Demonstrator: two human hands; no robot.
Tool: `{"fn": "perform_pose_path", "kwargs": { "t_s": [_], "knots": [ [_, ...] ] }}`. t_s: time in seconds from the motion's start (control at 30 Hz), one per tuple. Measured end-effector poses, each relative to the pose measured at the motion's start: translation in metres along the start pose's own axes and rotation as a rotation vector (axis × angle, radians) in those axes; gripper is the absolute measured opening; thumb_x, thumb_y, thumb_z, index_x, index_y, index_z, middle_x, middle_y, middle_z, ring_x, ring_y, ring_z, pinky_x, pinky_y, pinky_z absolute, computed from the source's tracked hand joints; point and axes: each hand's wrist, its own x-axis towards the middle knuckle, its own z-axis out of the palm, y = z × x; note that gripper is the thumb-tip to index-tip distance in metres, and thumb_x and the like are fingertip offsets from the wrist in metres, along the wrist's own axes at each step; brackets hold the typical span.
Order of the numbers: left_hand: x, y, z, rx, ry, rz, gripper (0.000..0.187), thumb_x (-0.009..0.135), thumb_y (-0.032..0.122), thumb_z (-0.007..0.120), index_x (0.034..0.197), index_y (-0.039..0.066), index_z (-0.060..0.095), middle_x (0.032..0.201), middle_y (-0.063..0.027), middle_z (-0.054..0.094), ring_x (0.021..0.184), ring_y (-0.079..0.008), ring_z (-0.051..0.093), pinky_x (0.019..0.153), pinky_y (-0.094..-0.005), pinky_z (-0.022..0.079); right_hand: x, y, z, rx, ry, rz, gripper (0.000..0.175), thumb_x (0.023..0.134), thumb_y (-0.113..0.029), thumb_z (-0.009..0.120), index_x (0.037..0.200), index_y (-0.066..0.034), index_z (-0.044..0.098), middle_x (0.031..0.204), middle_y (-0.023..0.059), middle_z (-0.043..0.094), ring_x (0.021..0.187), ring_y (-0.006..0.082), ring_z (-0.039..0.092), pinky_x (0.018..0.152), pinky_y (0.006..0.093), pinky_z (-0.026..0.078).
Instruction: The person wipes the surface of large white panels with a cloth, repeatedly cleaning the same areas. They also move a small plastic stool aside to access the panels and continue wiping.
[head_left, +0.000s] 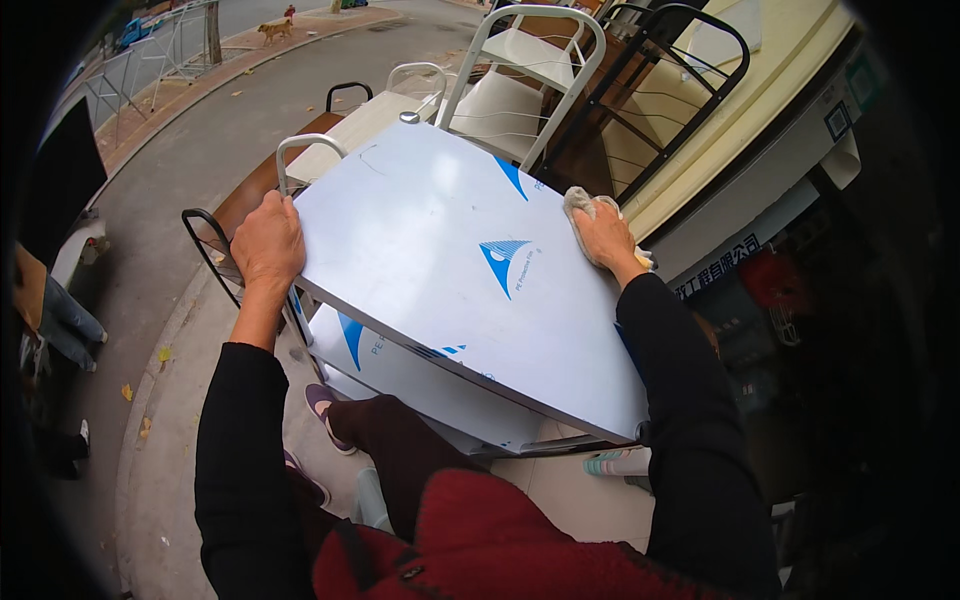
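A stainless steel shelf unit (435, 240) stands before me, its top covered in protective film with blue marks. At the top's left edge, my left hand (268, 236) is closed around the rim. My right hand (602, 234) holds a pale, crumpled cloth (579, 206) against the right edge of the top. Below the top, a lower steel shelf (420, 386) with the same film shows. A round metal cap (409, 118) sits at the far corner.
Beyond the unit stand a white metal-framed rack (525, 56), a black-framed rack (660, 150) and a brown board (259, 176). A person's jeans (67, 319) show at far left. A pale wall panel (750, 120) runs along the right.
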Motion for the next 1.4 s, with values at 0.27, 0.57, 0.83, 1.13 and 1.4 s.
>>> {"fn": "perform_pose_path", "kwargs": {
  "t_s": [0.27, 0.57, 0.83, 1.13, 1.4],
  "knots": [
    [0.000, -0.002, 0.004, -0.017, 0.016, 0.006, 0.032, 0.107, 0.036, 0.049, 0.100, 0.010, 0.066, 0.092, -0.0192, 0.076, 0.089, -0.0438, 0.073, 0.078, -0.0558, 0.055, 0.022, -0.017, 0.010, -0.082, -0.036, 0.179, 0.059, 0.100, -0.047, 0.046, 0.144, -0.0104, 0.061, 0.149, 0.0196, 0.056, 0.136, 0.0449, 0.051, 0.114, 0.0540, 0.039],
    [-0.002, 0.005, 0.001, 0.009, 0.070, -0.013, 0.032, 0.105, 0.035, 0.052, 0.093, 0.009, 0.068, 0.085, -0.0172, 0.075, 0.082, -0.0406, 0.073, 0.075, -0.0524, 0.057, 0.073, -0.202, 0.054, -0.029, -0.052, -0.179, 0.062, 0.098, -0.051, 0.047, 0.142, -0.0095, 0.063, 0.147, 0.0186, 0.057, 0.135, 0.0453, 0.051, 0.111, 0.0545, 0.041],
    [-0.002, 0.008, -0.003, 0.007, 0.049, -0.024, 0.032, 0.104, 0.034, 0.052, 0.093, 0.009, 0.069, 0.084, -0.0178, 0.075, 0.080, -0.0402, 0.073, 0.074, -0.0524, 0.056, 0.062, -0.310, 0.076, 0.153, -0.023, -0.615, 0.054, 0.098, -0.054, 0.052, 0.138, -0.0203, 0.068, 0.142, 0.0102, 0.062, 0.128, 0.0391, 0.056, 0.110, 0.0472, 0.042],
    [0.002, -0.005, 0.005, -0.047, 0.053, 0.027, 0.036, 0.105, 0.037, 0.050, 0.094, 0.009, 0.069, 0.089, -0.0194, 0.074, 0.085, -0.0435, 0.072, 0.076, -0.0540, 0.055, 0.041, -0.264, 0.062, 0.247, -0.037, -0.707, 0.050, 0.099, -0.055, 0.054, 0.133, -0.0235, 0.072, 0.138, 0.0114, 0.065, 0.123, 0.0389, 0.060, 0.106, 0.0504, 0.046],
    [0.009, -0.013, 0.013, -0.034, 0.057, 0.058, 0.038, 0.106, 0.040, 0.048, 0.095, 0.008, 0.066, 0.097, -0.0187, 0.074, 0.092, -0.0441, 0.070, 0.080, -0.0541, 0.053, 0.027, -0.082, 0.024, 0.085, -0.076, -0.287, 0.057, 0.099, -0.051, 0.050, 0.142, -0.0181, 0.066, 0.142, 0.0133, 0.062, 0.131, 0.0374, 0.056, 0.111, 0.0484, 0.042]
  ]
}}
